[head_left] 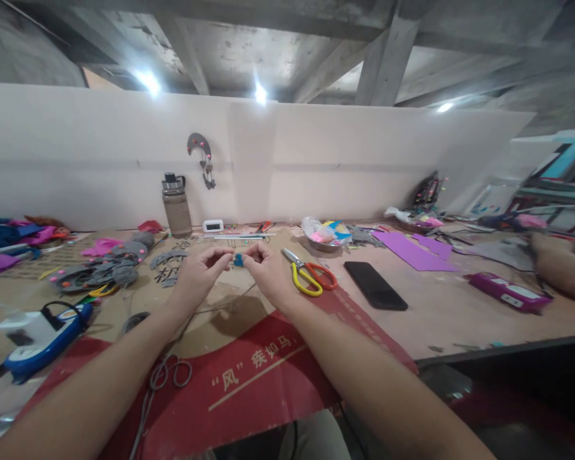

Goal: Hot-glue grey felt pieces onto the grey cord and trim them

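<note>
In the middle of the table, my right hand (264,267) pinches a small dark blue piece (238,260), which could be felt, between thumb and fingers. My left hand (205,269) is closed in a pinch just to its left, the fingertips slightly apart from the blue piece. What the left fingers hold, if anything, is too small to make out. Both hands hover over a brown and red paper sheet (249,370). To the right of my right hand lie scissors (311,275) with yellow and orange handles. Metal forceps-like scissors (165,377) rest under my left forearm.
Grey felt ornaments (105,265) and a power strip (48,345) lie left. Behind are a water bottle (176,207) and small clock (213,226). A bowl of scraps (323,246), black phone (375,285), purple sheets (412,250) and purple device (508,294) sit right, near another person's arm (563,268).
</note>
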`<state>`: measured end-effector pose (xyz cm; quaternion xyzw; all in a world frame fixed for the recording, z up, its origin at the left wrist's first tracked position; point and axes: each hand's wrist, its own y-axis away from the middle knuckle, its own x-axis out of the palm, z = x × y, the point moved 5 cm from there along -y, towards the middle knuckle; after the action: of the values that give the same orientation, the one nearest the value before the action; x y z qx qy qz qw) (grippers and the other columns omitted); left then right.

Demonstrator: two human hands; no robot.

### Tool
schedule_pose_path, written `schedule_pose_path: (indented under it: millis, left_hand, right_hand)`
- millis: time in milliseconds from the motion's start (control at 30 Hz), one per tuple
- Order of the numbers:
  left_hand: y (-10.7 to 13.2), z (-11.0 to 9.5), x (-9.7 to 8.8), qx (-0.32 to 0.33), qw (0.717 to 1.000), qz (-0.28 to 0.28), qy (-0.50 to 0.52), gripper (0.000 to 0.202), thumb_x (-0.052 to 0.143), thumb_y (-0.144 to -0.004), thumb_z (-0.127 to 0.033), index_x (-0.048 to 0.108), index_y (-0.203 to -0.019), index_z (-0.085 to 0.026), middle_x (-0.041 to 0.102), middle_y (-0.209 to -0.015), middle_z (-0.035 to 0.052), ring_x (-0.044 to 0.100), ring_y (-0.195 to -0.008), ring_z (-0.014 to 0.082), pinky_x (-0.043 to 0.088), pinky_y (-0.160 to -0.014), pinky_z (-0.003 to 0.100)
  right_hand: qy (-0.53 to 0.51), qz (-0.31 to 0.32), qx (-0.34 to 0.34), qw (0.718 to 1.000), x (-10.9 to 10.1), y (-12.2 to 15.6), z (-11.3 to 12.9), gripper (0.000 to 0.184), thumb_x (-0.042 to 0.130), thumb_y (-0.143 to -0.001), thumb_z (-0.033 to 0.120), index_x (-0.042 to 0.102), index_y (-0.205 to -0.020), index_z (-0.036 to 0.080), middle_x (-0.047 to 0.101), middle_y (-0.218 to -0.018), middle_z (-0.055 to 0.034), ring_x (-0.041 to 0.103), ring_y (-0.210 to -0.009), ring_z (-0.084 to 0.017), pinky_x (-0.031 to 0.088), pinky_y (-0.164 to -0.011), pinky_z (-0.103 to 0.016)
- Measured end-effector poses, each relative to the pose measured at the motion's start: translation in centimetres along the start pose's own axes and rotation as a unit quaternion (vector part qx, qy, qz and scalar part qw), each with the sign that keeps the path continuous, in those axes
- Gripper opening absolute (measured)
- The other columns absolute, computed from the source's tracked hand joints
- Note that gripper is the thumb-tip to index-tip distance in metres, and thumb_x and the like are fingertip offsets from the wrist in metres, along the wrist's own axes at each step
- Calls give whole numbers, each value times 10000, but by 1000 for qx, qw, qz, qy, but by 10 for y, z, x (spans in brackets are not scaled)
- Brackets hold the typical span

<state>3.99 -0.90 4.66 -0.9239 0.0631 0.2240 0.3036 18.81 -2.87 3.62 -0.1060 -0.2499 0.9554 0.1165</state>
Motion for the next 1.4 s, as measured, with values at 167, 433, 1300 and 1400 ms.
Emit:
schedule_pose_path:
  millis: [167, 433, 1300, 1400]
  left_hand:
    - [5, -4, -2, 24, 999, -19, -42, 267, 563, -779, -403, 675, -903, -194, 690, -766, 30, 617, -691, 163, 458, -675, 265]
    - [9, -20, -2, 146, 964, -42, -219, 160, 535, -790, -270, 673, -858, -224, 675, -765, 25, 574, -669, 146, 437, -669, 269]
    - [3, -10, 2, 31, 996, 30, -81, 157, 546, -771, -286, 661, -757, -180, 622, -629, 3, 535, -596, 128, 406, -584, 248]
    - [-2, 5, 8, -50, 994, 75, 68, 255, 543, -785, -380, 667, -783, -158, 632, -625, 20, 552, -596, 131, 434, -583, 251]
  right_hand:
    - [41, 10, -35, 999, 1, 3, 1, 129, 537, -704, 298, 550, -651, 182, 397, -502, 66, 355, -489, -81, 270, -461, -196]
    - [103, 11, -74, 992, 4, 5, 1, 105, 533, -713, 274, 572, -674, 184, 512, -575, 37, 428, -544, -93, 315, -519, -209]
    - [94, 15, -33, 995, 7, 7, 0, 105, 532, -695, 273, 547, -648, 180, 449, -536, 48, 392, -527, -92, 295, -511, -214]
    - [54, 6, 10, 998, 3, 5, 0, 120, 530, -692, 283, 530, -636, 178, 447, -529, 54, 371, -500, -83, 287, -486, -209]
